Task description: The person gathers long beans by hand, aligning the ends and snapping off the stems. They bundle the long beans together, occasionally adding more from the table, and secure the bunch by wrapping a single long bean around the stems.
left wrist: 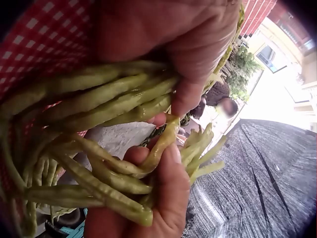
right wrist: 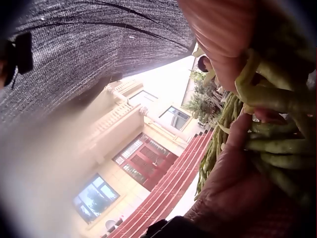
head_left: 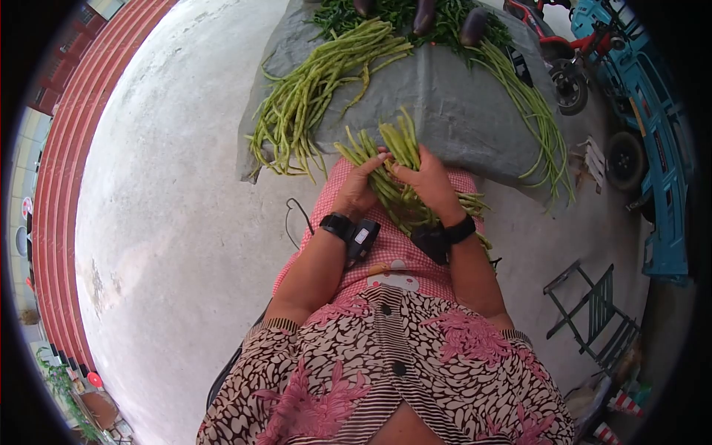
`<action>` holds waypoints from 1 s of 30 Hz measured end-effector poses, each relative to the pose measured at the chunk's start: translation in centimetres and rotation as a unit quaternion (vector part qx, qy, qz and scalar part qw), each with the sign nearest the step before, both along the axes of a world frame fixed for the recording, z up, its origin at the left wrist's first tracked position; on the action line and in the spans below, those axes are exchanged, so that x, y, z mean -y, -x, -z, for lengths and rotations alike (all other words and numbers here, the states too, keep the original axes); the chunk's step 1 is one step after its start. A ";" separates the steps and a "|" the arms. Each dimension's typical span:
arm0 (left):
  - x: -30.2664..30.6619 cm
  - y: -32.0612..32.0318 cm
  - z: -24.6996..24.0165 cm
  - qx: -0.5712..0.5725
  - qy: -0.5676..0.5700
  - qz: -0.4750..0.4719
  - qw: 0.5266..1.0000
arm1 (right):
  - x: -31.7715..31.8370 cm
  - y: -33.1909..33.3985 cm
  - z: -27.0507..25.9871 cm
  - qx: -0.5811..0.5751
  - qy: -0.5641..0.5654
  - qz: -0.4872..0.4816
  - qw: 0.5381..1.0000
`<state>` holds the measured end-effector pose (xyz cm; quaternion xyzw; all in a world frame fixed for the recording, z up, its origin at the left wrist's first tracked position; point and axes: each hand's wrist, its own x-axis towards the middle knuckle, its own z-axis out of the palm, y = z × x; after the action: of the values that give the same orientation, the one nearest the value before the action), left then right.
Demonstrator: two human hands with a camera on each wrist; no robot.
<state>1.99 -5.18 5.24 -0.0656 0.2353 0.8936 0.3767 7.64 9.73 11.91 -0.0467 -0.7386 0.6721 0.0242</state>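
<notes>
Long green beans (head_left: 401, 141) lie across the person's lap and stick up past the fingers in the head view. The left hand (head_left: 360, 187) grips part of the bunch, and close beside it the right hand (head_left: 432, 184) holds another part. Between the thumbs and fingers of both hands, a bent yellowish bean (left wrist: 166, 141) is pinched in the left wrist view. Thicker beans (left wrist: 114, 94) run under the upper hand there. The right wrist view shows a bent bean (right wrist: 272, 96) between the hands; the palms are partly hidden.
A grey sheet (head_left: 386, 93) ahead bears a bean pile (head_left: 311, 89), thin green pods (head_left: 530, 111), leafy greens and eggplants (head_left: 475, 26). To the right are a folding stool (head_left: 593, 315) and a blue vehicle (head_left: 656, 148). Red steps (head_left: 74, 170) stand at the left.
</notes>
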 end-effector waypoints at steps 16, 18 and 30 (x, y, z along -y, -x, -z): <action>-0.3 -0.2 -0.4 -0.020 0.002 -0.044 0.999 | -1.5 -0.2 -2.4 0.119 0.072 -0.077 0.987; -0.3 -0.2 -0.1 0.014 -0.027 -0.051 0.998 | -1.6 -1.7 -5.5 0.094 0.110 0.023 0.989; -0.3 0.3 0.9 0.012 0.000 0.019 1.000 | -8.3 -3.9 -26.7 -0.390 0.102 0.243 0.882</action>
<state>1.71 -4.89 4.32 -0.0717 0.2318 0.8853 0.3966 11.57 18.00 38.65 0.0389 -0.5624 0.6805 0.4681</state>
